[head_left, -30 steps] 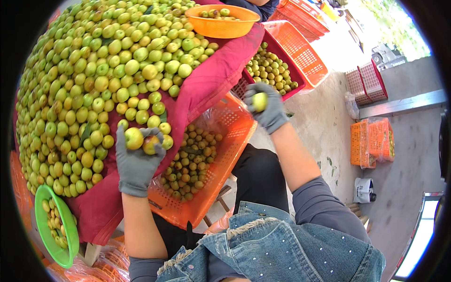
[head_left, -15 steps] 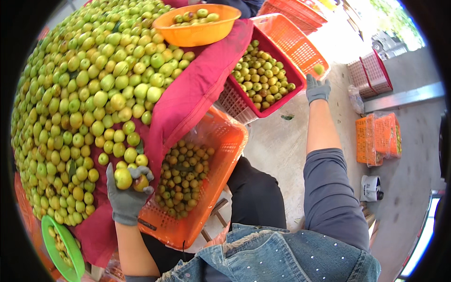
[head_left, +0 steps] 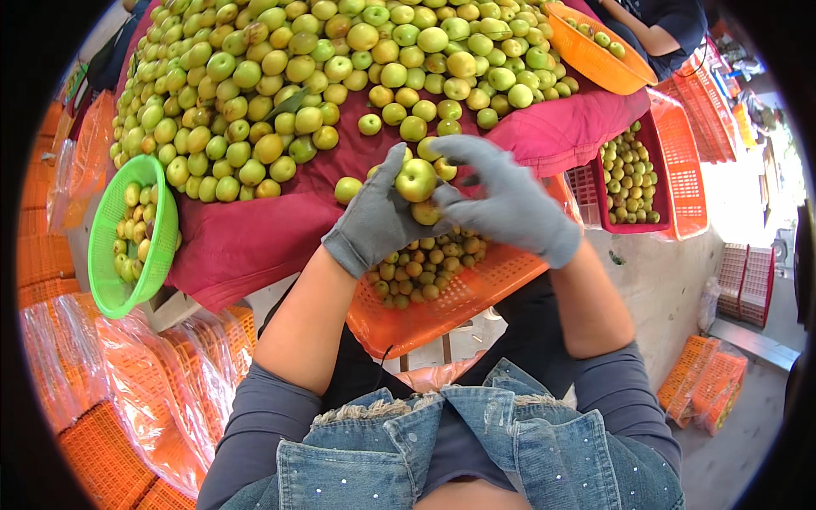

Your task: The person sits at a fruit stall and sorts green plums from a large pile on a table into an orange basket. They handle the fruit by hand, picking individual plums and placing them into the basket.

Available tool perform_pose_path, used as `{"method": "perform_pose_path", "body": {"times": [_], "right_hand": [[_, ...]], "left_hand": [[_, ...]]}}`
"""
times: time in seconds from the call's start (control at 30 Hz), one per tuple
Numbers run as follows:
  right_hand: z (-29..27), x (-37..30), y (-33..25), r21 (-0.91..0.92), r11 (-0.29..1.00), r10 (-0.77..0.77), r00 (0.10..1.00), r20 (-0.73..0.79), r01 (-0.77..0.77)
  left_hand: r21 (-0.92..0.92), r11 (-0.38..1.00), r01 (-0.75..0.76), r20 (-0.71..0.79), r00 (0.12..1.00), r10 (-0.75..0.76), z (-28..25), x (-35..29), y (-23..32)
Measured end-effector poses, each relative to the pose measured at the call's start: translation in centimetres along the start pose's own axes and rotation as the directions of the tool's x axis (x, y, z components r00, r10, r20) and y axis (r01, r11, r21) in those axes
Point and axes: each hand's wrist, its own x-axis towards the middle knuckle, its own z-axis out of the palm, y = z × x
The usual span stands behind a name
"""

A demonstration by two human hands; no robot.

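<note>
Both my hands wear grey gloves and meet above the near edge of the fruit heap. My left hand (head_left: 374,221) is closed around a few yellow-green jujubes, with one large jujube (head_left: 416,180) showing on top. Over from the right reaches my right hand (head_left: 514,200), its thumb and fingers apart beside that fruit; no fruit shows firmly gripped in it. Under both hands lies an orange crate (head_left: 365,319) partly filled with smaller, browner jujubes (head_left: 416,276). The heap of jujubes (head_left: 280,93) spreads over a dark red cloth (head_left: 246,238) in front of me.
A green basket (head_left: 95,246) of fruit stands at the left edge, an orange bowl (head_left: 578,51) at the far right. Beyond the cloth are a red crate (head_left: 633,228) with jujubes and an orange crate (head_left: 684,183). Plastic-wrapped orange crates (head_left: 153,382) fill the lower left. Another person (head_left: 659,34) sits far right.
My view has swung left. My right hand, earlier stretched out over the orange crate at the right with a fruit just beyond it, is back beside my left hand, which still holds jujubes.
</note>
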Motion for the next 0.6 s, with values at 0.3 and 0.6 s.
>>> {"method": "perform_pose_path", "body": {"times": [0.3,0.6], "right_hand": [[2.0,0.5,7.3,0.929,-0.343,0.280,0.930,0.239,-0.135],[2.8,4.0,8.4,0.925,-0.297,0.313,0.891,0.329,-0.237]], "left_hand": [[0.278,0.956,-0.096,0.043,0.995,0.088,-0.8,-3.0,-0.1],[0.889,0.332,-0.316,0.192,0.914,0.357,-1.6,-4.4,1.4]]}}
